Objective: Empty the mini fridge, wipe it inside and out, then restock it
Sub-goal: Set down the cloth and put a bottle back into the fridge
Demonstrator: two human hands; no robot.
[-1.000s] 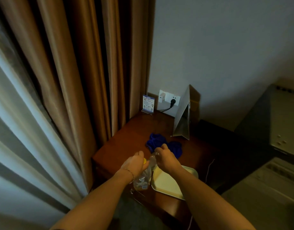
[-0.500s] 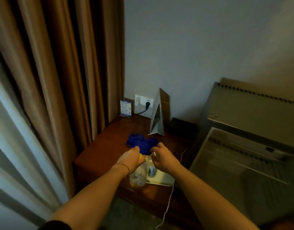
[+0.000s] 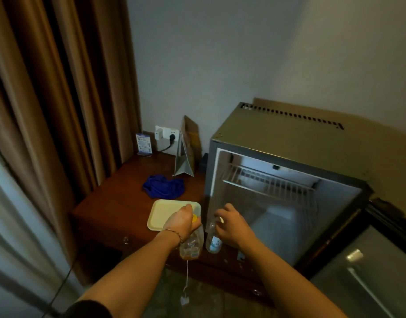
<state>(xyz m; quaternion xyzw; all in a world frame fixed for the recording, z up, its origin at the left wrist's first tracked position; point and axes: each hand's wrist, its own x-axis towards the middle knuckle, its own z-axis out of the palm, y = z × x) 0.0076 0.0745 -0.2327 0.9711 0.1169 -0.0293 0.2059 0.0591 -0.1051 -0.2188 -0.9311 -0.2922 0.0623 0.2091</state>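
The mini fridge (image 3: 287,143) stands open on the right of a wooden cabinet (image 3: 119,198), its inside bare except for a wire shelf (image 3: 271,182). My left hand (image 3: 182,222) grips a clear bottle with a yellow cap (image 3: 191,245) by its neck; amber liquid shows at its bottom. My right hand (image 3: 234,224) holds a second clear bottle with a blue-and-white label (image 3: 214,242) by its top. Both bottles hang just in front of the fridge's left edge. A cream tray (image 3: 164,211) lies bare behind my left hand. A blue cloth (image 3: 163,185) lies crumpled behind the tray.
Brown curtains (image 3: 66,99) hang on the left. At the back wall are a socket with a plug (image 3: 167,135), a small blue card (image 3: 143,143) and a folded standing sign (image 3: 184,154). The fridge door (image 3: 369,271) swings out at the lower right. A white cord (image 3: 186,285) dangles below the cabinet.
My view has swung right, bringing the open fridge into sight. Both hands have carried the two bottles from over the tray toward the fridge's front.
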